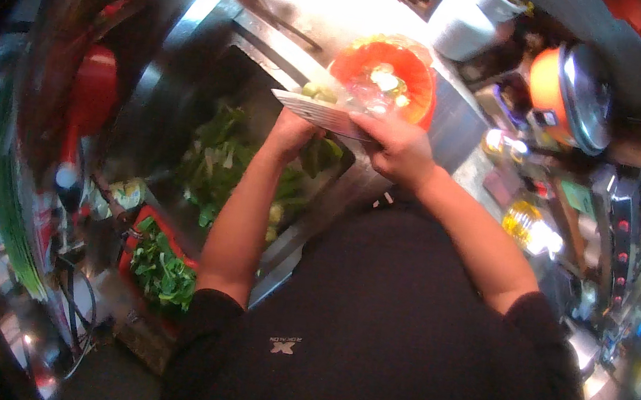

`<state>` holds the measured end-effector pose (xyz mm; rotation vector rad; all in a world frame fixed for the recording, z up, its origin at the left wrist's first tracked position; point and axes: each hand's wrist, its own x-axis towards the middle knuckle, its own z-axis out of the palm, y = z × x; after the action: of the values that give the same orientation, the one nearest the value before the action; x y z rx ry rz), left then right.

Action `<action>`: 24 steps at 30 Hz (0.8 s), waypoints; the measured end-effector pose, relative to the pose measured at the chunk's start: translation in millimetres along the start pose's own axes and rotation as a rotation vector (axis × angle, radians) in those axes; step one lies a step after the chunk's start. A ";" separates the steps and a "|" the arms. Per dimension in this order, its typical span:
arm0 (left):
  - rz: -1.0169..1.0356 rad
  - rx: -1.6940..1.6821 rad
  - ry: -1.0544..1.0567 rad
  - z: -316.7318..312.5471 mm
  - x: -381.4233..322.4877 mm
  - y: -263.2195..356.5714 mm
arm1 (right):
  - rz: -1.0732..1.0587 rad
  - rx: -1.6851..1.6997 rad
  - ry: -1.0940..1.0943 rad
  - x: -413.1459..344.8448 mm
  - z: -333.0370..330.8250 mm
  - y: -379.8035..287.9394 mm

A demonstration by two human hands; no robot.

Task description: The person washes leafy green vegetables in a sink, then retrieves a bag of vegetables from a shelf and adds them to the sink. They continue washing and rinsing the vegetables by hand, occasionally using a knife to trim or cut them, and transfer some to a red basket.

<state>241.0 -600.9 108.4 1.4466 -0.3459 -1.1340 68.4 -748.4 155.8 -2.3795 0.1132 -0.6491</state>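
Note:
My right hand [400, 150] grips a wide knife blade or a similar flat, pale, striped piece [324, 114]; its exact kind is unclear. Under the piece's left part is my left hand [295, 132], its fingers mostly hidden by it. Pale green rounded vegetable pieces [320, 92] lie along its far edge. Just beyond my hands stands a red-orange basin [425, 87], with pale pieces in it and glare over them. Below and left of the hands, leafy greens [218, 159] lie in a metal sink [283, 267].
A red basket [127, 255] of cut greens [161, 268] stands left of the sink. Long green stalks [11, 212] are at the far left. On the right are a white container [465, 24], an orange pot [546, 89] and a bottle of yellow oil [519, 222].

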 end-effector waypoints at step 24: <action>0.053 -0.031 0.243 -104.2 -41.8 -1.0 | 0.513 0.020 -0.014 -60.6 -18.1 65.4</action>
<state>302.2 -506.8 106.7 1.5200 -0.1942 -0.9047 12.3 -795.1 101.4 -2.2024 0.6807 -0.3825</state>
